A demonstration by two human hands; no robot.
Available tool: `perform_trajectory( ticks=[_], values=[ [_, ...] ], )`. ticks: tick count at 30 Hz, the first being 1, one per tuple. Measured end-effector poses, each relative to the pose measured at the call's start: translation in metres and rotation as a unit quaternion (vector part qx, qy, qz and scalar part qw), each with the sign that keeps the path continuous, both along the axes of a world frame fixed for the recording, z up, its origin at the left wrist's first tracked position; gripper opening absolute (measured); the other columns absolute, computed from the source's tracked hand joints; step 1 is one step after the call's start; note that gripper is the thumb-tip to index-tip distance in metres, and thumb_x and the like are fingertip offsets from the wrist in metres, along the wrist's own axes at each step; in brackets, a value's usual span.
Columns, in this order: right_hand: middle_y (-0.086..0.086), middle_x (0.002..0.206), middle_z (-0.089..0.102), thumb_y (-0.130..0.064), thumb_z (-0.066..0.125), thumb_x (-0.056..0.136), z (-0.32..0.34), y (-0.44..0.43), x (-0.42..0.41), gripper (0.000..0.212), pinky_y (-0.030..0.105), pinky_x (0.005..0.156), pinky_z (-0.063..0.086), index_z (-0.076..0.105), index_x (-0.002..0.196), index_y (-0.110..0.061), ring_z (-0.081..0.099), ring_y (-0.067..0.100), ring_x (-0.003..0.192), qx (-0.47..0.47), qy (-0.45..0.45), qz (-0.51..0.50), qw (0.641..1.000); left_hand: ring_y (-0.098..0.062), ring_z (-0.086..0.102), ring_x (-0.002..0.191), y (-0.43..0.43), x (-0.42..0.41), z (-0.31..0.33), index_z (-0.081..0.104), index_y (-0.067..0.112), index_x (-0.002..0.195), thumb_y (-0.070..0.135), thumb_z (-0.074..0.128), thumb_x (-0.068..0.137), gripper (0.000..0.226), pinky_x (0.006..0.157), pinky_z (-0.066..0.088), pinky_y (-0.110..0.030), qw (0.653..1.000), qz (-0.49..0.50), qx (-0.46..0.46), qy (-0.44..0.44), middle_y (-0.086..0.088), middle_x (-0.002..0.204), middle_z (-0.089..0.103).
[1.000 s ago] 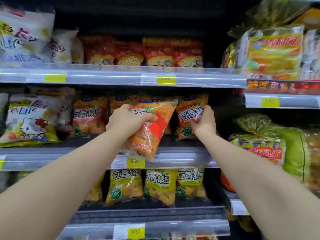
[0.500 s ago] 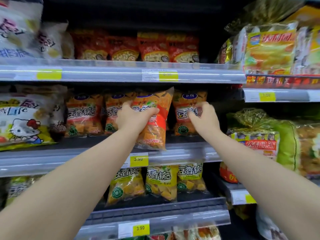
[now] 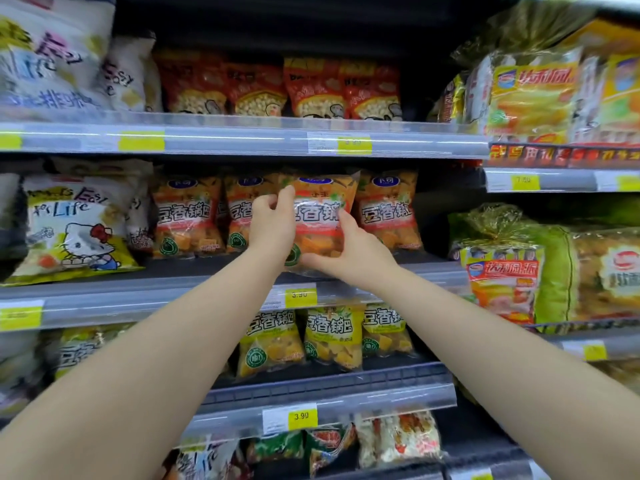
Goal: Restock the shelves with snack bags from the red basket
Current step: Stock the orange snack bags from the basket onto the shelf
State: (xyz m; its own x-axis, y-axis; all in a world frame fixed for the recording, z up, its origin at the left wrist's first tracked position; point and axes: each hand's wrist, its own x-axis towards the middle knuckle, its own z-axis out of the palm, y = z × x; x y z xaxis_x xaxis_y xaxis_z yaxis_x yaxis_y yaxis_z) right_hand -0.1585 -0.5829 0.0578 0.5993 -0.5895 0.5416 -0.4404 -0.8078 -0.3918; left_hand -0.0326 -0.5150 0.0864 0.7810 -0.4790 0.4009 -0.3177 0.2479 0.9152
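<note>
Your left hand gripped the left edge of the orange snack bag, its fingers curled round the side and one fingertip reaching up toward the top corner. Your right hand held the same bag low on its right side, fingers wrapped round the edge and the palm under the bottom corner. Both arms were stretched out toward the shelf.

You held the bag upright at the front of the middle shelf, in a row of matching orange bags. One neighbour stood to its left and another just to its right. I could not tell whether its bottom rested on the shelf.

A yellow price tag sat on the shelf rail right below your hands. Yellow bags of a similar snack stood on the shelf underneath. Red bags lined the shelf above, and a white cartoon-cat bag leaned at the far left of the middle shelf.
</note>
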Motion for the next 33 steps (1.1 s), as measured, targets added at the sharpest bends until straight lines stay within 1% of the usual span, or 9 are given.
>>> perform_trajectory(
  ticks=[3,7,10,12,14,17,18,29,33],
  values=[
    [0.003,0.133,0.052,-0.072,0.067,0.064,0.001,0.002,0.012,0.115,0.04,0.085,0.051,0.009,0.149,-0.02,0.056,0.027,0.113,-0.019,-0.013,-0.04,0.999,-0.019,0.06,0.092,0.006,0.007,0.0,0.054,0.02,0.106,0.051,0.04,0.089,0.038,0.078,0.048,-0.036,0.999,-0.011,-0.016,-0.035,0.001,0.097,0.064],
    [0.0,0.114,0.061,-0.061,0.072,0.07,0.0,-0.007,0.02,0.085,0.036,0.071,0.052,0.03,0.134,-0.024,0.062,0.024,0.091,-0.02,-0.069,-0.046,0.996,-0.017,0.063,0.095,0.012,0.03,-0.009,0.051,0.022,0.111,0.039,0.036,0.098,0.027,0.088,0.048,-0.039,0.998,-0.029,0.015,-0.049,0.003,0.092,0.067],
    [-0.001,0.102,0.063,-0.057,0.073,0.071,-0.002,-0.015,0.03,0.078,0.036,0.067,0.052,0.032,0.129,-0.025,0.062,0.024,0.084,-0.027,-0.085,-0.06,0.994,-0.019,0.06,0.101,0.011,0.042,-0.02,0.052,0.022,0.105,0.035,0.035,0.1,0.022,0.09,0.045,-0.036,0.996,-0.057,0.041,-0.056,0.0,0.103,0.066],
    [0.001,0.1,0.063,-0.055,0.074,0.072,0.0,-0.025,0.037,0.076,0.034,0.063,0.05,0.033,0.129,-0.024,0.063,0.025,0.084,-0.032,-0.096,-0.069,0.992,-0.017,0.055,0.099,0.015,0.052,-0.031,0.051,0.019,0.118,0.039,0.034,0.1,0.032,0.083,0.039,-0.033,0.982,-0.017,0.119,-0.148,0.002,0.111,0.059],
    [0.005,0.107,0.063,-0.05,0.074,0.074,0.005,-0.038,0.042,0.075,0.033,0.063,0.047,0.033,0.129,-0.02,0.063,0.028,0.087,-0.044,-0.089,-0.078,0.992,-0.02,0.055,0.097,0.02,0.063,-0.046,0.049,0.015,0.127,0.042,0.033,0.1,0.042,0.082,0.041,-0.034,0.93,0.034,0.244,-0.273,-0.001,0.113,0.058],
    [0.012,0.117,0.058,-0.04,0.074,0.079,0.007,-0.058,0.049,0.073,0.036,0.068,0.046,0.033,0.132,-0.014,0.06,0.034,0.096,-0.055,-0.066,-0.093,0.992,-0.024,0.053,0.114,0.022,0.067,-0.064,0.056,0.025,0.121,0.046,0.025,0.099,0.043,0.101,0.036,-0.047,0.794,0.092,0.392,-0.455,0.0,0.124,0.058],
    [0.015,0.12,0.055,-0.038,0.073,0.08,0.005,-0.064,0.052,0.072,0.037,0.07,0.046,0.032,0.132,-0.012,0.059,0.035,0.098,-0.057,-0.053,-0.101,0.992,-0.022,0.051,0.115,0.02,0.066,-0.065,0.059,0.029,0.115,0.046,0.021,0.099,0.045,0.105,0.03,-0.049,0.774,0.089,0.41,-0.474,0.002,0.123,0.06],
    [0.017,0.134,0.041,-0.05,0.07,0.078,0.005,-0.08,0.075,0.084,0.042,0.083,0.045,0.024,0.139,-0.013,0.046,0.036,0.119,0.006,0.07,-0.181,0.981,-0.023,0.052,0.115,0.017,0.071,-0.063,0.062,0.029,0.097,0.049,0.016,0.099,0.05,0.111,0.01,-0.06,0.771,0.066,0.423,-0.471,0.005,0.112,0.064],
    [0.011,0.137,0.044,-0.067,0.055,0.079,-0.004,-0.06,0.039,0.076,0.044,0.095,0.04,0.041,0.138,-0.021,0.041,0.032,0.125,-0.101,0.05,-0.187,0.976,-0.025,0.048,0.122,0.022,0.062,-0.064,0.06,0.03,0.103,0.05,0.019,0.099,0.046,0.112,0.009,-0.061,0.773,0.108,0.412,-0.47,0.002,0.117,0.062]
  ],
)
